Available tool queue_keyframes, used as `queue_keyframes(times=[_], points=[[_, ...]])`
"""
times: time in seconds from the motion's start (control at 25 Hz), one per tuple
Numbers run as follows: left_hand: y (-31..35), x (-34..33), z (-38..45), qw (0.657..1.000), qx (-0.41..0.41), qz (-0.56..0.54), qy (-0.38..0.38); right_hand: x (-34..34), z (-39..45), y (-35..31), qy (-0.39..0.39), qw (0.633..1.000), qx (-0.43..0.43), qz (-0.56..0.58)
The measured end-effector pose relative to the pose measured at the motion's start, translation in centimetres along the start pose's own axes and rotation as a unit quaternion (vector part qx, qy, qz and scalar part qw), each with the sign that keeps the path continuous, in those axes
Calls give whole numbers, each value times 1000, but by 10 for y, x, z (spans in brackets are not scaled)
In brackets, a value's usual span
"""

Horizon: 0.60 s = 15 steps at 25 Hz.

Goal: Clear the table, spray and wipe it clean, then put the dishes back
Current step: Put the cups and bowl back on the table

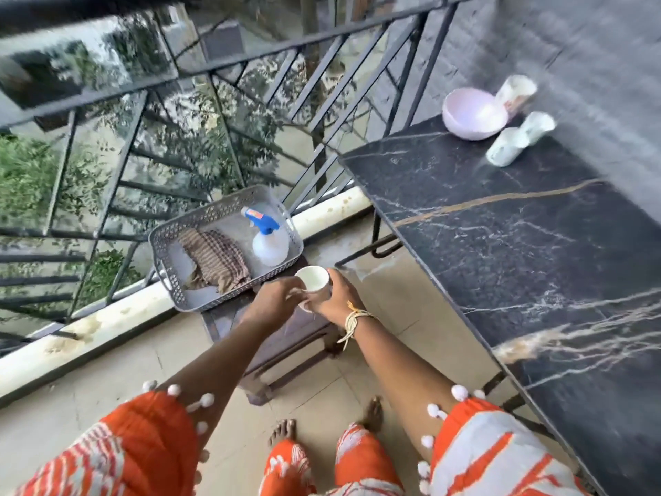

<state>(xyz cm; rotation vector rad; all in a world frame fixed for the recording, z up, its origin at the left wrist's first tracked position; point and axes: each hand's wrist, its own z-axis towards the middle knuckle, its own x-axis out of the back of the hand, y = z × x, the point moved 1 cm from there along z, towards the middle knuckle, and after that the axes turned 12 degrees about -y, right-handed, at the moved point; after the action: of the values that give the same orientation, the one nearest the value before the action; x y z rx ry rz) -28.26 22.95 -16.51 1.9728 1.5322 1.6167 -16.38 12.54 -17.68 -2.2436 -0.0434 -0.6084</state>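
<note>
A white cup (pixel 312 279) is held between both my hands above a small dark stool (pixel 286 338); my left hand (pixel 273 302) grips its near side, my right hand (pixel 338 298) wraps its right side. On the stool's far part sits a grey perforated tray (pixel 168 266) holding a striped brown cloth (pixel 214 259) and a clear spray bottle with a blue trigger (pixel 268 238). The black marble table (pixel 518 245) stands to the right. At its far end are a pale pink bowl (pixel 474 114), a white mug (pixel 517 93) and two white cups (pixel 520 137).
A black metal railing (pixel 214 73) with glass panels runs along the balcony edge behind the stool, above a white curb (pixel 107 320). A grey wall (pixel 590 66) backs the table. My bare feet (pixel 286 429) stand on beige floor tiles.
</note>
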Motion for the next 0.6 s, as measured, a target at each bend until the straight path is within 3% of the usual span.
queue_keyframes(times=[0.32, 0.44, 0.6], points=[[182, 32, 96, 998, -49, -38, -1, 194, -16, -1, 130, 987, 40, 86], [229, 25, 132, 997, -64, -51, 2, 253, -20, 18, 153, 981, 39, 108], [266, 10, 167, 990, -21, -133, -30, 301, -11, 36, 164, 977, 47, 128]])
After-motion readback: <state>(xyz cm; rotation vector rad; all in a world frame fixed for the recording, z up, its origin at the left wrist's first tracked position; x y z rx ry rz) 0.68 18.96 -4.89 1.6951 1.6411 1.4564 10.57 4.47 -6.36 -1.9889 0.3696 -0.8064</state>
